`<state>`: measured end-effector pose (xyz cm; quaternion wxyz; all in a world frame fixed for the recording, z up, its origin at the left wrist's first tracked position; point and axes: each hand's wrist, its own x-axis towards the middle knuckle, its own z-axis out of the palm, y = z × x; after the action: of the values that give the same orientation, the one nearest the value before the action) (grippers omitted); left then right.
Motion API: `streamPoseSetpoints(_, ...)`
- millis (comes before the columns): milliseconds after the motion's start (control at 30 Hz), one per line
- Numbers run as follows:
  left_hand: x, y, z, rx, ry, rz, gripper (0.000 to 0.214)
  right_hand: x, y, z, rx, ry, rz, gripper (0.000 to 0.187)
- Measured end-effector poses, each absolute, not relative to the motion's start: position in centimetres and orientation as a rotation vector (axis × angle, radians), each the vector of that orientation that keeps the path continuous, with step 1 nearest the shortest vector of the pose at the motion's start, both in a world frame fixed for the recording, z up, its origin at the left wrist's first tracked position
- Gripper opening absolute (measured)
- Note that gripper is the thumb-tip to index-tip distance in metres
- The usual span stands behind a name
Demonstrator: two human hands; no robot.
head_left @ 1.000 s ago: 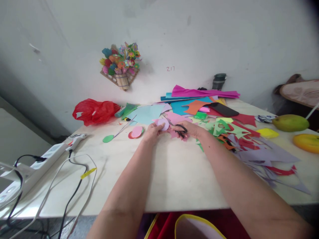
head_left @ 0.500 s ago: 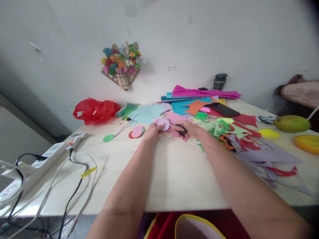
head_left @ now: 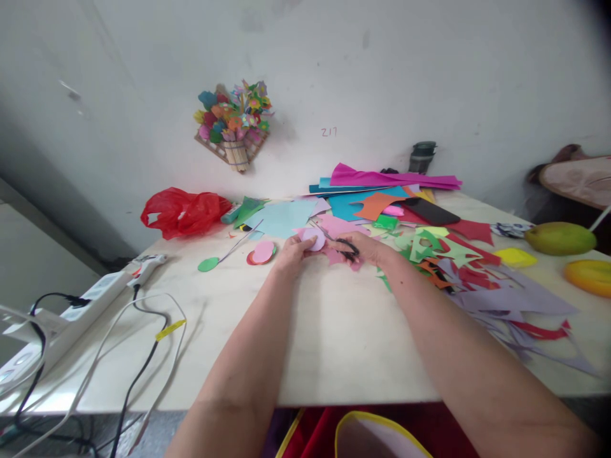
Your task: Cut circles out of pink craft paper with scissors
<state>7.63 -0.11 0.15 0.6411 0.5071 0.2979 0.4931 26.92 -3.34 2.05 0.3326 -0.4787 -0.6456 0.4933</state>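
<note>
Between thumb and fingers, my left hand (head_left: 292, 251) pinches a round lilac paper piece (head_left: 315, 239), with pink paper behind it. My right hand (head_left: 363, 247) is closed around black-handled scissors (head_left: 348, 247), whose blades point left at the edge of the lilac piece. Whether the blades are apart is too small to tell. Pink paper scraps (head_left: 337, 256) lie under the scissors. Left of my hands rests a small stack of pink and red ovals (head_left: 262, 252). Farther left is a green oval (head_left: 208, 264) beside a thin stick.
Cut scraps (head_left: 496, 296) spread beside my right forearm. Coloured sheets (head_left: 344, 207) and a dark phone-like slab (head_left: 429, 210) lie at the back. A red plastic bag (head_left: 184, 213) sits back left; a power strip (head_left: 102, 289) and cables run along the left. Mango-like fruit (head_left: 561, 238) is at right.
Almost nothing differs. Both hands, the lilac paper and the scissors keep their places; the view has shifted very slightly.
</note>
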Motion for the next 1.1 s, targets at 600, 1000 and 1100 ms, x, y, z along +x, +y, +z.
streamPoseSetpoints(600,7.36,-0.25,0.54,1.151,0.683,1.11,0.031,26.85,-3.69,2.43,-1.233,-1.708,1.235,0.04)
streamPoseSetpoints(1000,6.93,0.0,0.42,1.166,0.709,1.092,0.029,26.93,-3.82,2.53,-1.247,-1.729,1.221,0.037)
streamPoseSetpoints(1100,6.9,-0.24,0.68,1.145,0.721,1.086,0.027,26.91,-3.87,2.63,-1.253,-1.731,1.216,0.036)
